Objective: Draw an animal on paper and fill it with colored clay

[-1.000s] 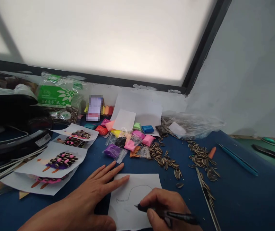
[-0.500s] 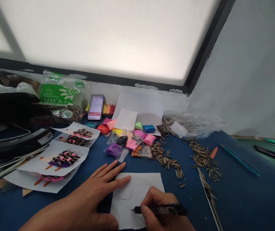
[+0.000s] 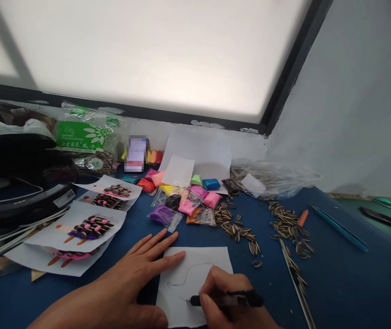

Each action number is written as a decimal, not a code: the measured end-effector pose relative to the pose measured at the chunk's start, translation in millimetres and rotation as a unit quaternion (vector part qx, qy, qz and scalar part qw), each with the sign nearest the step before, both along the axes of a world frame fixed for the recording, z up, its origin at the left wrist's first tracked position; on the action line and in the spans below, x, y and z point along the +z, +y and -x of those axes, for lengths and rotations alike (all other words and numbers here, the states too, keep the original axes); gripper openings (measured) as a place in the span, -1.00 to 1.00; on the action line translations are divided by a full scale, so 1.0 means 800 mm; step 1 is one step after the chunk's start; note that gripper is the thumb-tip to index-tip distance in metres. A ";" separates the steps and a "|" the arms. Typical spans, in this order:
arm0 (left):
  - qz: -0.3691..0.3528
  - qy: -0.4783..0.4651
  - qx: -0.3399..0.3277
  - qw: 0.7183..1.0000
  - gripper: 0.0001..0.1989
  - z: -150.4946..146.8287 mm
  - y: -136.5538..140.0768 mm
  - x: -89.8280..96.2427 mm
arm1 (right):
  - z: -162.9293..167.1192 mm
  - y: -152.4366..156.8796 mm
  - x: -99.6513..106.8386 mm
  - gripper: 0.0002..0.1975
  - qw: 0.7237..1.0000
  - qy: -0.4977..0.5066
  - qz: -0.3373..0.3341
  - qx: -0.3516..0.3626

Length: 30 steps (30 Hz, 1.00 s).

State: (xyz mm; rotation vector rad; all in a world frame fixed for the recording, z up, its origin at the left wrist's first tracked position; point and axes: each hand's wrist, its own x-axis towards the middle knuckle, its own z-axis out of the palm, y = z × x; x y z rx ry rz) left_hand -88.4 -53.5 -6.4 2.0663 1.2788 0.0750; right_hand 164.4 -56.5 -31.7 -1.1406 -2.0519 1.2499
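A white sheet of paper lies on the blue tabletop, with a thin curved line drawn on it. My left hand rests with fingers spread, its index finger and thumb lying over the sheet's left side. Between the fingers of my right hand is a black pen, its tip on or just above the paper, near a short faint stroke. The right hand hides part of the sheet and the right end of the drawn line.
Finished seed-and-clay pictures are stacked at left. Colourful clay packets lie ahead. Loose sunflower seeds, metal tweezers and a blue tool are at right. A phone and a seed bag stand by the wall.
The pen tip has shifted very slightly, and a short faint stroke now shows to its left. My left hand stays in place on the sheet.
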 end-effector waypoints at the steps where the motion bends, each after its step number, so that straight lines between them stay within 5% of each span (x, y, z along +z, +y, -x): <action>1: -0.001 -0.003 0.000 1.000 -0.10 -0.001 0.000 0.001 | 0.000 0.001 0.001 -0.87 1.000 -0.002 -0.002 -0.001; 30: -0.006 -0.008 0.002 1.000 -0.05 0.010 0.001 -0.021 | -0.019 0.004 0.034 -0.85 0.998 -0.043 0.024 -0.029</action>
